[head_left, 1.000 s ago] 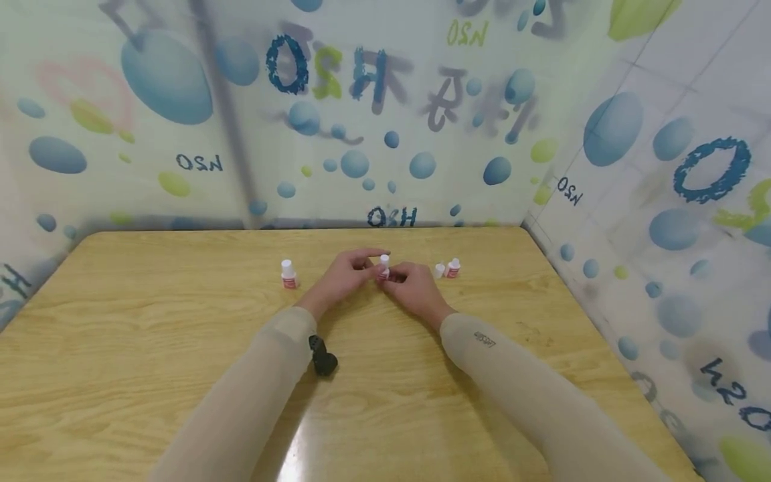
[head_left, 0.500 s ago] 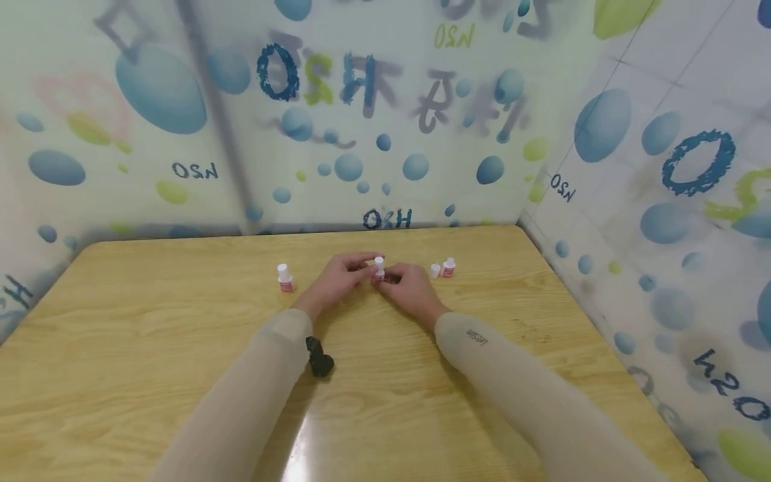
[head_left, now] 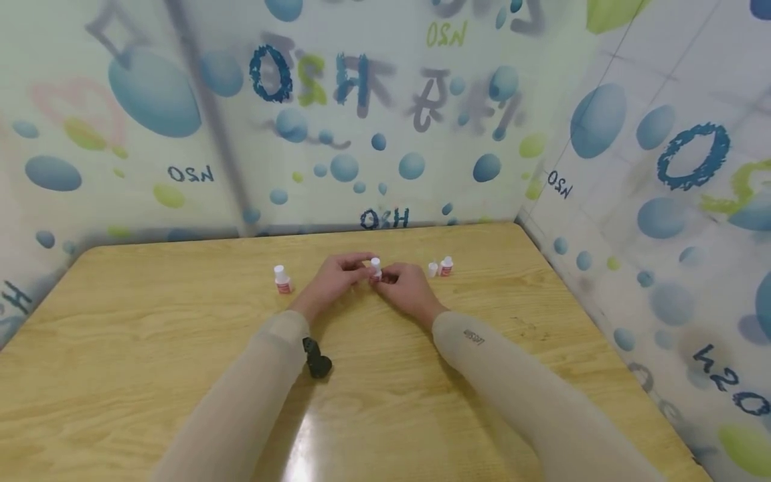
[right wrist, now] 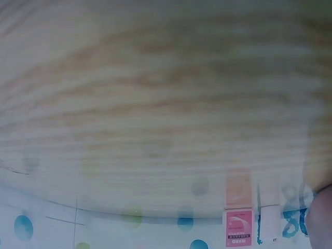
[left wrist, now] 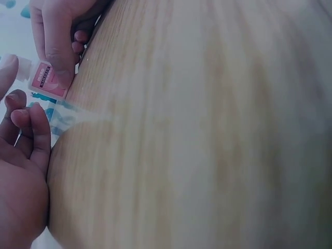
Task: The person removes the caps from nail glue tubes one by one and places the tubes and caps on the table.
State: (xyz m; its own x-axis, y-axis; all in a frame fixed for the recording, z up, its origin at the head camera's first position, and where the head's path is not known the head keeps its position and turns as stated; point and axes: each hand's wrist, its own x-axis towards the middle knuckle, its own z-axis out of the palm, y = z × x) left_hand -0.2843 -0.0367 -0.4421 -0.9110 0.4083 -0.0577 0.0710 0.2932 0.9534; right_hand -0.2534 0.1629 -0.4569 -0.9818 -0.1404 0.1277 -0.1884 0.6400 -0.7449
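Note:
Near the far edge of the table, both hands meet at a small white nail glue bottle [head_left: 375, 269] with a pink label. My right hand [head_left: 411, 289] pinches its lower body; in the left wrist view the right thumb presses on the label [left wrist: 42, 77]. My left hand [head_left: 331, 280] has thumb and index finger at the white cap [left wrist: 22, 68], its other fingers curled below. The cap sits on the bottle, which stands upright. In the right wrist view only a blurred bit of the right hand [right wrist: 321, 218] shows.
A similar capped bottle [head_left: 283, 280] stands to the left. To the right stand another bottle [head_left: 446, 267] and, beside it, a separate white cap [head_left: 432, 269]. A black object [head_left: 317, 361] is by the left cuff. A patterned wall [head_left: 337, 194] borders the wooden table [head_left: 373, 415].
The head view has shifted slightly, so everything sits a little further left in it. Both hands keep their places at the bottle, with little visible finger movement.

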